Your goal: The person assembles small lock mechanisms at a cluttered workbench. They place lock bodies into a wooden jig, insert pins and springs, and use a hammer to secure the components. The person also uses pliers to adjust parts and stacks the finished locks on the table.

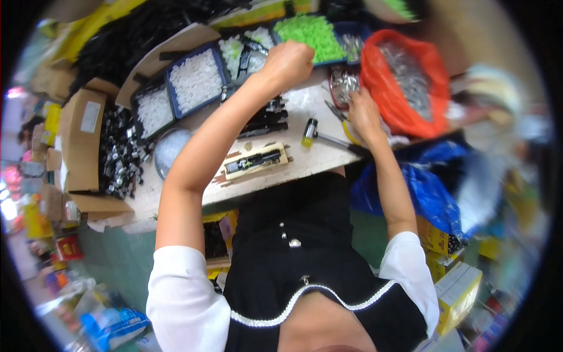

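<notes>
Reaching out over the desk point(305, 161) with both arms, I have my left hand point(288, 61) curled into a fist, fingers pressed together, raised above the trays at the far side; whether anything sits inside that fist I cannot tell. It hovers just beside the tray of green plastic parts point(311, 35) and near a tray of mixed white and black pieces point(246, 50). My right hand point(363, 114) lies lower, at the desk's right edge, its fingers reaching into a small tray of shiny metal parts point(343, 85); their tips are hidden, so I cannot tell if they pinch one. Just beyond it an orange bag point(404, 76) gapes open, full of more metal pieces.

Between my arms on the pale, scuffed desk lie a small hammer with a yellow and black head point(316, 136), a wooden jig holding a black part point(258, 161) and a row of black assembled pieces point(267, 120). To the left stand two blue trays of white parts point(196, 79), a clear round lid point(170, 149), a heap of black and silver fittings point(120, 152) and a cardboard box point(82, 138).

Around the desk the room is crowded: a blue plastic bag point(422, 193) at my right, yellow cartons point(457, 287) on the floor and a green floor point(117, 258) below.
</notes>
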{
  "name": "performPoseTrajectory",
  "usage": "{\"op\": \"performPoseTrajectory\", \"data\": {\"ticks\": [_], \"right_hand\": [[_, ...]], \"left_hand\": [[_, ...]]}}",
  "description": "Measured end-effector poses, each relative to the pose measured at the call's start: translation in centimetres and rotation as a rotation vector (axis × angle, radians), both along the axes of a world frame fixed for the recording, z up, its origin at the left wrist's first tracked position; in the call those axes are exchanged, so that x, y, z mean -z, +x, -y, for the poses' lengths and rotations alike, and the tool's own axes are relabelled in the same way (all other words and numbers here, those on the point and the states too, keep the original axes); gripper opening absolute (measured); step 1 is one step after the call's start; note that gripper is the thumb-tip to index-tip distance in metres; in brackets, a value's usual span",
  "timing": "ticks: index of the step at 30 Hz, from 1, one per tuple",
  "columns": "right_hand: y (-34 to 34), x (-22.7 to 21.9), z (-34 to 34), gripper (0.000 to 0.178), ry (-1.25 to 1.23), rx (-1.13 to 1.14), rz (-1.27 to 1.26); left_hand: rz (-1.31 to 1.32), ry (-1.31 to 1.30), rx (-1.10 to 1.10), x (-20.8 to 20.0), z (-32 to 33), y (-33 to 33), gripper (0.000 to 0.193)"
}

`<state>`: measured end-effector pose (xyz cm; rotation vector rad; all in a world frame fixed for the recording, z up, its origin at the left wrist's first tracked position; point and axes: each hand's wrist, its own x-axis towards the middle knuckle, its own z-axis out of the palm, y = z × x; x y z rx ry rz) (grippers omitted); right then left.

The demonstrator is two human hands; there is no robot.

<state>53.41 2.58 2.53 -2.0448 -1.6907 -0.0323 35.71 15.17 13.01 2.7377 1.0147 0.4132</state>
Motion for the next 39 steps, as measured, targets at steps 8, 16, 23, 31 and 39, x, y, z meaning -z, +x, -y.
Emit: {"op": "performPoseTrajectory", "data": {"ticks": [8,16,23,31,39], "right_hand": [[0.5,-0.3,-2.9,0.014,-0.174,-0.045,0.158],[1.1,-0.3,-3.1,0.016,-0.130,-0.071,0.075],[0.7,-0.8,-2.9,0.016,-0.070,-0.064,0.055],[1.2,-1.4,-2.4,0.009,0.103,-0.116,-0.133],[-5.1,-8.5,1.3,0.005,0.066,-0.497,-1.021]], "left_hand": [[-0.231,0.044,0.093,6.0,-8.5,5.4,0.016],[-0.166,0.007,0.109,6.4,-9.1,4.9,0.011],[-0.205,0.099,0.055,6.9,-8.7,4.5,0.011],[0.608,-0.678,-0.035,1.3,-7.2,1.4,0.015],[1.178,-1.197,0.123,2.2,7.1,-6.8,0.015]]}}
